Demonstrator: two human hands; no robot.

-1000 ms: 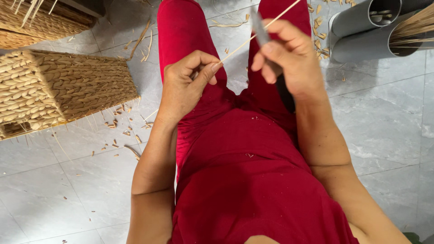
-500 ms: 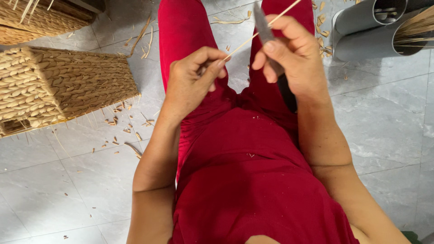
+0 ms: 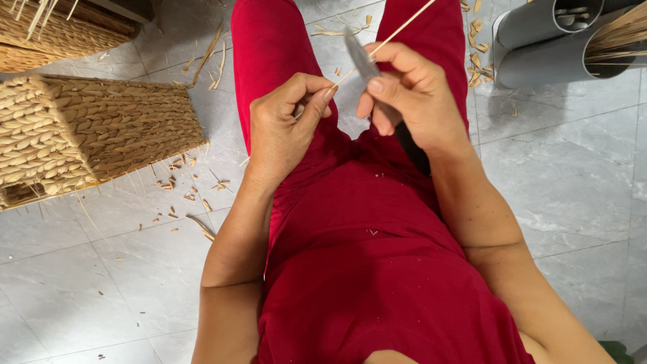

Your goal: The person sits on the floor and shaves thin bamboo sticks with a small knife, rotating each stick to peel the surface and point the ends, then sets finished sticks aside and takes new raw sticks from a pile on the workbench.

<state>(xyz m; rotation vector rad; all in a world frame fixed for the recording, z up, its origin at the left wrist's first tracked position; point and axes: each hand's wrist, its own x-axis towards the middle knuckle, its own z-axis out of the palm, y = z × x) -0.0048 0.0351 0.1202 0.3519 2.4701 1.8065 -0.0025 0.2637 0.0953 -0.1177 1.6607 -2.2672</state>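
So, roughly what's seen, looking down over a lap in red trousers point(image 3: 350, 269):

Left hand point(image 3: 283, 128): fingers point(image 3: 317, 101) pinched shut on the near end of a thin pale stick point(image 3: 397, 30), thumb and forefinger pressed together.

Right hand point(image 3: 411, 101): closed around a knife point(image 3: 364, 57), grey blade sticking up past the thumb, dark handle poking out below the palm.

Stick: held above the thighs, slanted up and away to the right, crossing just beside the blade; whether they're actually touching can't be told.

Floor point(image 3: 573, 175): grey tiles, littered with pale shavings point(image 3: 189, 195) on the left.

Left side: a woven straw basket point(image 3: 87, 135) lying on the floor.

Top right: grey tubes point(image 3: 539, 40), one stuffed with more thin sticks point(image 3: 620, 34).
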